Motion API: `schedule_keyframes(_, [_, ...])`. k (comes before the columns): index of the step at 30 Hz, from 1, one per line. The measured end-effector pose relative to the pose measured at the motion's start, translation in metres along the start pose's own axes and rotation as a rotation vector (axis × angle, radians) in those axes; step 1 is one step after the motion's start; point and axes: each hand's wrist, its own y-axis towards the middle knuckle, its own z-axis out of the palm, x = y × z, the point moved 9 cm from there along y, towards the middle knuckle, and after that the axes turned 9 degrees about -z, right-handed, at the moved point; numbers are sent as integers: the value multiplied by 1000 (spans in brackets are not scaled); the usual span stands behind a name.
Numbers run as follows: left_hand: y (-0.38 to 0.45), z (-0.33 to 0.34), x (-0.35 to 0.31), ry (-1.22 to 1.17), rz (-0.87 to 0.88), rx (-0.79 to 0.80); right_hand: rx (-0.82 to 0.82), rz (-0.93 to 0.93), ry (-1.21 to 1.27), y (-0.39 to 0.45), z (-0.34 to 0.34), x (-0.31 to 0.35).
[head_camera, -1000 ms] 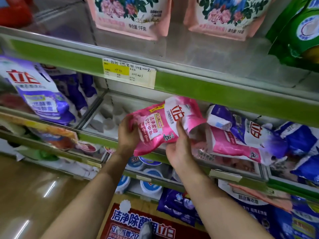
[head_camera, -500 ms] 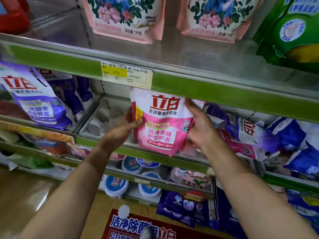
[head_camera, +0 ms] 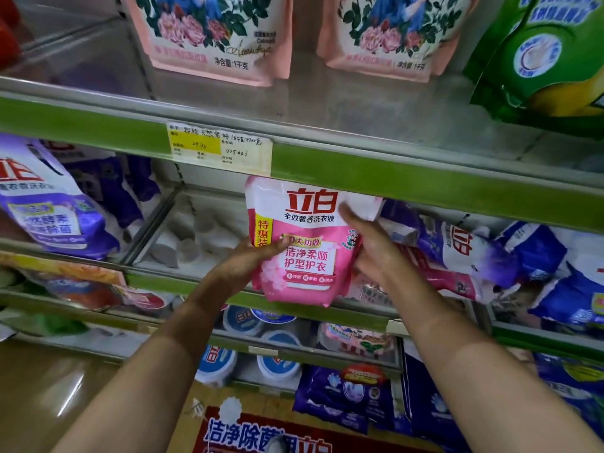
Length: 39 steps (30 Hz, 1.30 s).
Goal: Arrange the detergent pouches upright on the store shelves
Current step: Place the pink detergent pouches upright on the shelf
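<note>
A pink and white detergent pouch [head_camera: 307,243] stands upright at the front edge of the middle shelf [head_camera: 196,282], its top just under the green rail above. My left hand [head_camera: 248,261] grips its lower left side, thumb across the front. My right hand [head_camera: 369,243] holds its right edge, fingers reaching up over the white top corner. To the right, a purple and white pouch [head_camera: 457,250] lies on its side over another pink pouch [head_camera: 434,279], and blue pouches [head_camera: 555,276] lie tumbled.
The shelf bay left of the held pouch shows bare metal [head_camera: 196,237]. A purple pouch [head_camera: 49,204] leans at far left. Floral pink pouches [head_camera: 212,37] and a green pouch [head_camera: 539,53] stand on the shelf above. A price label [head_camera: 219,147] hangs on the green rail. Tubs [head_camera: 245,322] sit below.
The pink pouch went from tilted sideways to upright and moved slightly into the shelf bay. Both hands shifted to hold it at its sides.
</note>
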Motion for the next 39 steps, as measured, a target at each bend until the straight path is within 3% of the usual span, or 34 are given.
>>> schedule_keyframes(11, [-45, 18, -8, -21, -3, -112, -3, -3, 23, -35, 3, 2])
schedule_keyframes(16, [-86, 43, 27, 14, -95, -129, -41, 119, 49, -89, -9, -10])
schedule_keyframes(21, [-136, 79, 75, -9, -123, -277, -36, 186, 29, -162, -32, -24])
schedule_keyframes(27, [-193, 162, 110, -15, -56, -314, -21, 199, -8, -260, -83, -10])
schedule_keyframes(33, [-219, 274, 89, 15, 65, -276, -149, 30, -8, -339, -160, 68])
schedule_keyframes(39, [-217, 400, 33, 70, 183, -78, -236, -158, 78, -392, -237, 161])
